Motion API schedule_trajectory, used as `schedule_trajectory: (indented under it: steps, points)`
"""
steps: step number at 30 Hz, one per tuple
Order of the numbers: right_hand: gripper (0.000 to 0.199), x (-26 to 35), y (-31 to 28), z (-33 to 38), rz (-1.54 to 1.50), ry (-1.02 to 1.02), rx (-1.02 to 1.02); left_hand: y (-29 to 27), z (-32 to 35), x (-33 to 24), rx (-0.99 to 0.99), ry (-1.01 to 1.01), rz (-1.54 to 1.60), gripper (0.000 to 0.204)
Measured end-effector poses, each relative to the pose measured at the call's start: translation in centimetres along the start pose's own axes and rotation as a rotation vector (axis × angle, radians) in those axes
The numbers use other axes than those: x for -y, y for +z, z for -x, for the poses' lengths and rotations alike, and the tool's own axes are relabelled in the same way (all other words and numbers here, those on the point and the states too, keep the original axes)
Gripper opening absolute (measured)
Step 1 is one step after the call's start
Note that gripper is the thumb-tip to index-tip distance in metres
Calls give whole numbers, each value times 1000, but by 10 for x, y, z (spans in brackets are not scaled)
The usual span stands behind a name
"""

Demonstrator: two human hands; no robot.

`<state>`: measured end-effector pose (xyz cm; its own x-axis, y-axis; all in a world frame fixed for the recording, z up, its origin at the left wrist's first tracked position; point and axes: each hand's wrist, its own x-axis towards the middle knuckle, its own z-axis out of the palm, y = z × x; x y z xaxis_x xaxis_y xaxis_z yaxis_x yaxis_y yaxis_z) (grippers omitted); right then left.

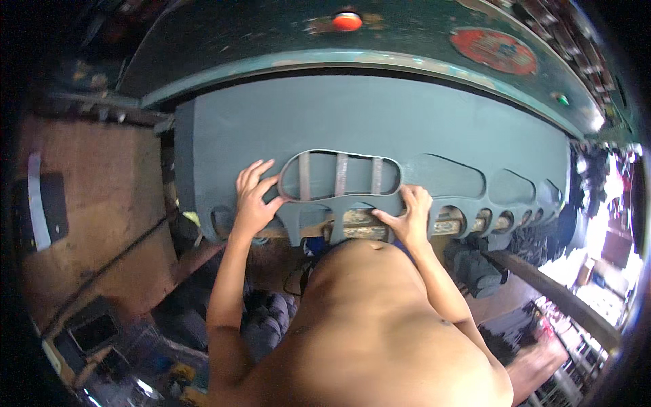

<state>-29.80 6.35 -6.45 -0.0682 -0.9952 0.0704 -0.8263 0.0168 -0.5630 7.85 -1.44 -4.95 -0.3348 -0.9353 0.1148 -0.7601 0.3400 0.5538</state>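
A sole-shaped metal cutting die [341, 175] with three crossbars lies flat on a grey foam sheet [271, 115]. At the die's left end is my left hand [253, 201], its thumb and forefinger against the rim and the other fingers spread over the sheet. My right hand [413, 214] has its fingertips at the right end of the die, with the thumb stretched left over the sheet's near strip. Between them, the two hands hold the die from its ends. Sole-shaped cutouts line the sheet's near edge, and more outlines [453, 169] show to the right.
Behind the sheet runs a dark green machine beam [271, 44] with an orange-red button [347, 22]. A brown board [102, 190] is at the left. Stacked dark pieces [475, 268] and a long bar [556, 292] stand at the lower right.
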Motion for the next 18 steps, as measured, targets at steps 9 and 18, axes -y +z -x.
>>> schedule_trajectory:
  steps: [9,18]
  points:
    - [105,0,-10,-3,-111,64,49,0,-3,-5,47,-58,7,48]
    - [84,-4,-29,-6,-335,86,71,-4,-3,-4,86,-76,27,45]
